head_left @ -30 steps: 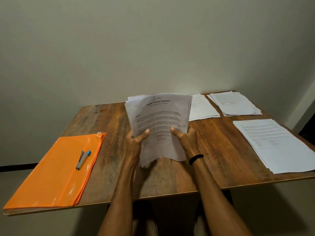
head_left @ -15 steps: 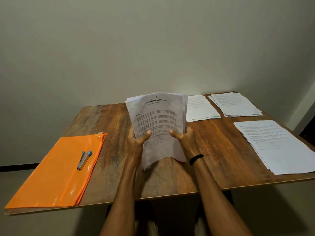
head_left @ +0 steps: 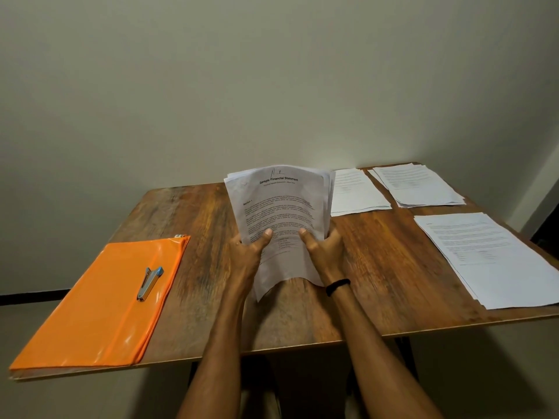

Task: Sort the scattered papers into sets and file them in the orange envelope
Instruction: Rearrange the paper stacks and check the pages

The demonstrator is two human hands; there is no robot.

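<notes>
A stack of printed papers (head_left: 279, 207) stands nearly upright over the middle of the table, its top sheet headed "Sample Financial Statement". My left hand (head_left: 246, 255) grips its left edge and my right hand (head_left: 325, 252) grips its right edge, both thumbs on the front sheet. The orange envelope (head_left: 99, 309) lies flat at the table's left front corner. Three sorted sets lie on the right: one paper set (head_left: 357, 192) at the back, another set (head_left: 419, 186) in the far right corner, and a larger pile (head_left: 490, 255) near the right edge.
A small grey and blue stapler (head_left: 149, 282) rests on the orange envelope. The wooden table (head_left: 378, 267) stands against a plain wall; its front edge is near me. A black band circles my right wrist (head_left: 338, 286).
Both hands have drawn the stack's sides closer together, so the sheets line up more narrowly. The stack stays upright in the same spot.
</notes>
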